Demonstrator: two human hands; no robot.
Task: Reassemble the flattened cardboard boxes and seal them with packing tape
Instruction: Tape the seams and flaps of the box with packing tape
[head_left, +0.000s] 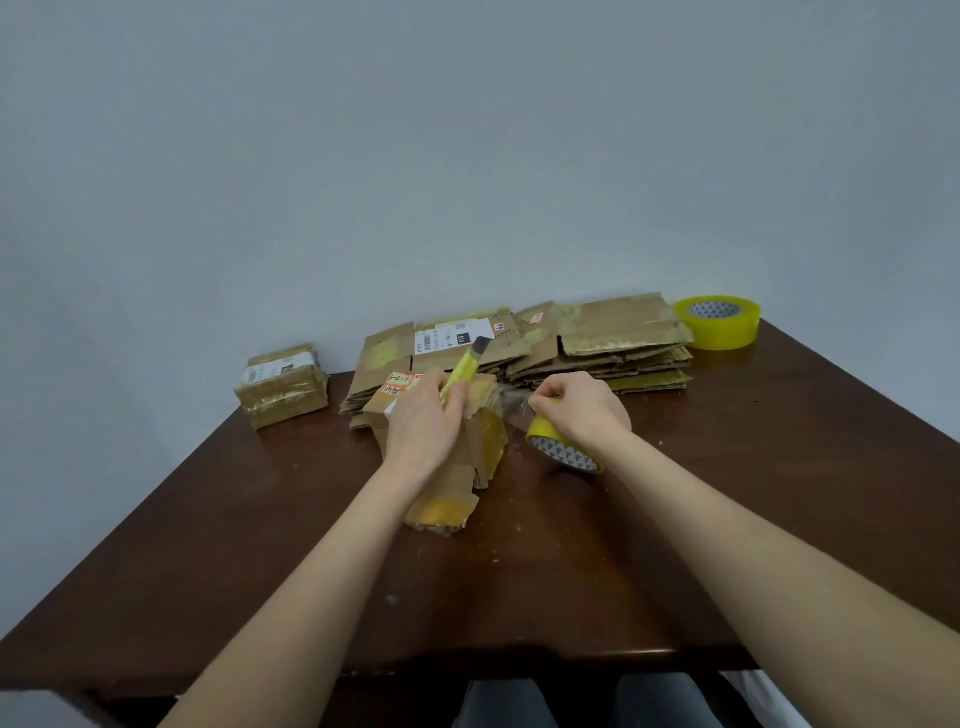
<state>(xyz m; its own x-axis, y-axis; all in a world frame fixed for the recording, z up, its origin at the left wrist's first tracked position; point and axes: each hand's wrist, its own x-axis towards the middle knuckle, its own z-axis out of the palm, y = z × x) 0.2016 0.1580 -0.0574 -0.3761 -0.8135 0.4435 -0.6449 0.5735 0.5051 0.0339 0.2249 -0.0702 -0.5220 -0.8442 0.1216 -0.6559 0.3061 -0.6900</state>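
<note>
Centre frame: box (485, 441) under left hand (421, 426), which grips knife (464, 373) | right hand (576, 410) holds tape roll (563, 453) just right of it, strip (511, 405) stretched to box | advice: keep strip taut, cut close beside box edge.

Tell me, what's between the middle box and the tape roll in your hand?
A strip of clear tape, stretched from the box to the tape roll in the right hand, as the head view shows.

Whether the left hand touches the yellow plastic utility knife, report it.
Touching. The head view shows the left hand gripping the yellow plastic utility knife by its handle.
</note>
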